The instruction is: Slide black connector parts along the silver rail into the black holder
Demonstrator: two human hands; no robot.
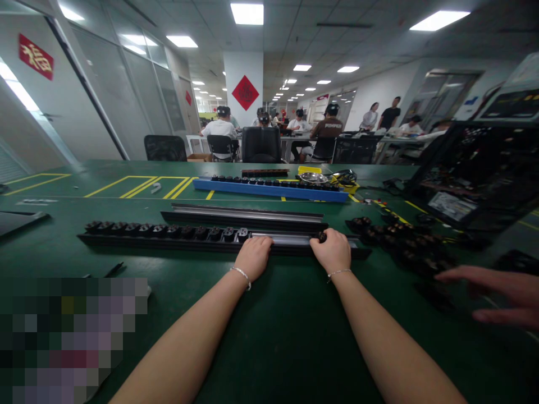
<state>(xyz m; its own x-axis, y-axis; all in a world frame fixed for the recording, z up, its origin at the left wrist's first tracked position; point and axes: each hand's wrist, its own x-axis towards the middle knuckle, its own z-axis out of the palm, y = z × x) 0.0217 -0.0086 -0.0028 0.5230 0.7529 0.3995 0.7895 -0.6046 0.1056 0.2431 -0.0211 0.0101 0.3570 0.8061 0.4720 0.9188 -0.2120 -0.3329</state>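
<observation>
Long black plastic rail (290,241) on green table (269,336), row of black round knobs (168,230) seated along its left half. My left hand (254,255) rests on it; my right hand (334,251) touches one separate black knob (322,237).

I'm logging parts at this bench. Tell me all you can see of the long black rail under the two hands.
The long black rail lies flat, left to right, on the green table. It looks like dark plastic or metal, with a shiny grey channel on top. A row of black round modules fills its left part; the right part is bare. The left hand and right hand both rest on it, fingers curled over the channel.
</observation>
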